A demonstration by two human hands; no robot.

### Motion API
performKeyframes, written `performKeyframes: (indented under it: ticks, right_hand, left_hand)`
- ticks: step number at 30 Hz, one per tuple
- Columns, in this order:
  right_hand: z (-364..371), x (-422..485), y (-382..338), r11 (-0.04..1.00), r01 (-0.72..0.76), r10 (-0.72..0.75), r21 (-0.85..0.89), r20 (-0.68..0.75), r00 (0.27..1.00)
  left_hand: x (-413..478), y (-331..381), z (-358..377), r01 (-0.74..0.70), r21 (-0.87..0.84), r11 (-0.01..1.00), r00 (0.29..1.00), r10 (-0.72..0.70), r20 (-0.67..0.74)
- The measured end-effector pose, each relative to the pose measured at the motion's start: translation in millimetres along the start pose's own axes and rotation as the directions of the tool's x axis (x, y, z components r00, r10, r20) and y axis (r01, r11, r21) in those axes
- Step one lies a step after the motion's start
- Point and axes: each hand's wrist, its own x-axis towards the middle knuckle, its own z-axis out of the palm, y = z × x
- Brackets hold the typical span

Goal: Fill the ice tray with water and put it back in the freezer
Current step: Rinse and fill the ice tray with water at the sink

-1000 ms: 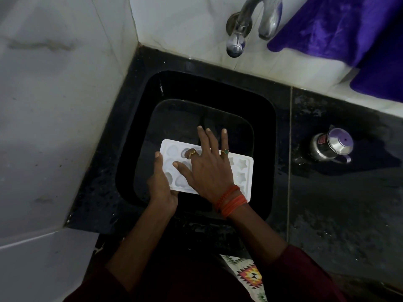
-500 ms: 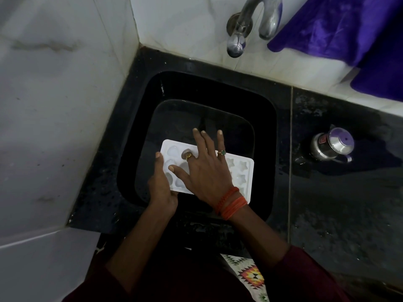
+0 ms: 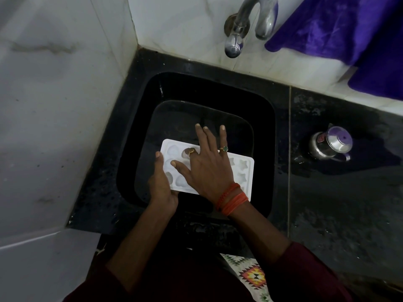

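Inside the black square sink (image 3: pixel 265 131), your left hand (image 3: pixel 162 186) grips the left end of a white plastic ice tray (image 3: pixel 244 170) lying left to right. Your right hand (image 3: pixel 209 168) rests flat on it, fingers spread. The steel tap (image 3: pixel 258 16) stands beyond.

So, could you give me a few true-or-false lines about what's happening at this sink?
1. The tray is over the sink. True.
2. The right hand lies flat over the tray. True.
3. The left hand hangs free. False: it grips the tray's left end.
4. A steel pot stands left of the sink. False: the pot stands on its right.
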Motion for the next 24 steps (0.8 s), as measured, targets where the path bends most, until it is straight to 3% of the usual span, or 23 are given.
performKeyframes:
  ticks: [14, 17, 20, 24]
  right_hand:
    - [-2, 5, -6, 0.999, 0.029, -0.028, -0.017, 0.045, 0.999]
    - [-5, 8, -3, 0.999, 0.023, -0.022, -0.031, 0.047, 0.999]
    - [-8, 10, -2, 0.998, 0.037, -0.034, -0.043, 0.066, 0.997]
    - [-11, 11, -6, 0.995, 0.076, -0.069, -0.06, 0.112, 0.991]
  left_hand:
    - [16, -3, -9, -0.032, -0.005, 0.999, 0.993, 0.032, -0.11]
    - [17, 6, -6, -0.073, 0.127, 0.989, 0.994, 0.082, -0.068]
    - [19, 11, -5, -0.082, 0.151, 0.985, 0.993, 0.093, -0.067]
    - [11, 2, -7, -0.057, 0.039, 0.998, 0.998, 0.056, 0.013]
